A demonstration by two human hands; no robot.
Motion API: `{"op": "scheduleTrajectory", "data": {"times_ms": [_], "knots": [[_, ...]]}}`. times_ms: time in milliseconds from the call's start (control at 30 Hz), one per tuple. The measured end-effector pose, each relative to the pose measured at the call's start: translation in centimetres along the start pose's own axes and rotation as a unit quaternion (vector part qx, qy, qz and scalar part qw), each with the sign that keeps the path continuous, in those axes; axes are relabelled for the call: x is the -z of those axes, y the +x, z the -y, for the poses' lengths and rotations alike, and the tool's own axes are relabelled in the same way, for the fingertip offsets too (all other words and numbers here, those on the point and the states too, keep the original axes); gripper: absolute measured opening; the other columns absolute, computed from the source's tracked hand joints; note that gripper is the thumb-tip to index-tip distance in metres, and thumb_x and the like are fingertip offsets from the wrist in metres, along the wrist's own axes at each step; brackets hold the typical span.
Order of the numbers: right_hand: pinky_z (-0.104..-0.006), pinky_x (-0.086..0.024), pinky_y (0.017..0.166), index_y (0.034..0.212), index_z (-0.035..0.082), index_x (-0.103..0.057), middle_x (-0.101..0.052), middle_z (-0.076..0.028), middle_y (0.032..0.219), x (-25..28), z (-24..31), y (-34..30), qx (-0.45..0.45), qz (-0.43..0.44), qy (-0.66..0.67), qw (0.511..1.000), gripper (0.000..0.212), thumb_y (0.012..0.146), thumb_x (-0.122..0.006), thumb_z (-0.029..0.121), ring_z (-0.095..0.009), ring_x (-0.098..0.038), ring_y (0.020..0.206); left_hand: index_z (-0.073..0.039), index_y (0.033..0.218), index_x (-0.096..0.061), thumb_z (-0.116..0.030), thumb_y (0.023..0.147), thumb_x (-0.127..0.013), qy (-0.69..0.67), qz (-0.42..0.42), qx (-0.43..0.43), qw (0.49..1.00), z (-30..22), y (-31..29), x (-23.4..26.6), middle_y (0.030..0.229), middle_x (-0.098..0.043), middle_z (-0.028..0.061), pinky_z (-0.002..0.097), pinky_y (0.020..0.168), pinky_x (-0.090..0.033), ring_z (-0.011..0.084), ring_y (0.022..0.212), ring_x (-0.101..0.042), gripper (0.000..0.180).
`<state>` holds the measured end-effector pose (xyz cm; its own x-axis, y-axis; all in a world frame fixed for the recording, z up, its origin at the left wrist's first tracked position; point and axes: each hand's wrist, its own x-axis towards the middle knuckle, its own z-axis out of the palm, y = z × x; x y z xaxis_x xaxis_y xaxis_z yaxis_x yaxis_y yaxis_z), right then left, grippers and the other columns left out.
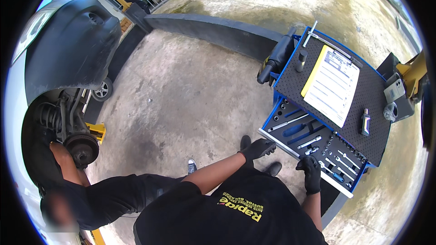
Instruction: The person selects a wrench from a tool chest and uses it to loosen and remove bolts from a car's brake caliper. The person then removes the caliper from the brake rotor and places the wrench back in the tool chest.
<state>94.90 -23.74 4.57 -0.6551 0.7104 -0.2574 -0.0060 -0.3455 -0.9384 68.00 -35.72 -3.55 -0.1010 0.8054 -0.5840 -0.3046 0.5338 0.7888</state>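
Both my hands wear black gloves at the front of an open tool drawer (290, 143) with a pale front edge. My left hand (260, 149) is at the left part of that edge, its fingers drawn together; what they hold, if anything, I cannot make out. My right hand (310, 172) is curled beside the edge, near a blue-handled tool (338, 177), and its contents are hidden too. Dark foam in the drawer carries a long chrome bar (288, 122), a ratchet (309, 142), several sockets (359, 154) and several wrenches (346, 165).
On the cart top (290, 84) lie a clipboard with papers (334, 86), a dark canister (301, 60), a T-shaped bar (310, 34) and a small black device (365, 122). At left, a co-worker's arm (67, 162) reaches behind a brake disc (81, 149) on a raised car (68, 41). A low dark wall (213, 29) runs behind.
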Motion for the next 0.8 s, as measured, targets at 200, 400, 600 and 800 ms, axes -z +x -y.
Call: {"op": "scheduleTrajectory", "data": {"times_ms": [200, 400, 600, 800], "knots": [[-0.0292, -0.054, 0.066, 0.105, -0.002, -0.067, -0.065, -0.008, 0.076, 4.1, -2.2, -3.8, -0.01, 0.027, -0.082, 0.996, 0.044, 0.109, -0.046, 0.036, -0.017, -0.066, 0.067, -0.008, 0.107, -0.069, -0.029, 0.107, -0.057, -0.107, -0.062, -0.01, 0.992, 1.6, 0.3, -1.5, 0.091, -0.07, 0.0024, 0.0241, 0.063, -0.046, 0.0098, 0.075, -0.064, 0.024], [-0.0299, -0.056, 0.067, 0.098, -0.003, -0.07, -0.067, -0.01, 0.077, 6.5, -4.3, -3.4, -0.031, -0.011, -0.052, 0.998, 0.036, 0.105, -0.051, 0.026, -0.018, -0.068, 0.069, -0.009, 0.101, -0.068, -0.032, 0.107, -0.056, -0.102, -0.081, -0.027, 0.991, 2.6, 1.1, -1.9, 0.089, -0.069, 0.0014, 0.0255, 0.064, -0.045, 0.0096, 0.073, -0.061, 0.026], [-0.0306, -0.056, 0.068, 0.097, -0.005, -0.071, -0.07, -0.012, 0.077, 6.5, -4.9, -3.0, -0.006, -0.016, -0.049, 0.999, 0.04, 0.107, -0.05, 0.027, -0.018, -0.069, 0.069, -0.009, 0.1, -0.068, -0.036, 0.108, -0.054, -0.125, -0.069, -0.003, 0.99, 2.4, 1.4, -1.7, 0.091, -0.068, 0.0024, 0.0264, 0.065, -0.046, 0.0105, 0.074, -0.061, 0.031], [-0.0302, -0.056, 0.068, 0.098, -0.003, -0.072, -0.071, -0.011, 0.077, 5.8, -3.9, -1.6, 0.003, -0.054, -0.074, 0.996, 0.035, 0.105, -0.052, 0.025, -0.018, -0.069, 0.069, -0.009, 0.106, -0.068, -0.038, 0.107, -0.057, -0.13, -0.059, -0.006, 0.99, 0.8, 2.6, -1.5, 0.092, -0.07, 0.0036, 0.0281, 0.065, -0.05, 0.0127, 0.073, -0.064, 0.031]]}}
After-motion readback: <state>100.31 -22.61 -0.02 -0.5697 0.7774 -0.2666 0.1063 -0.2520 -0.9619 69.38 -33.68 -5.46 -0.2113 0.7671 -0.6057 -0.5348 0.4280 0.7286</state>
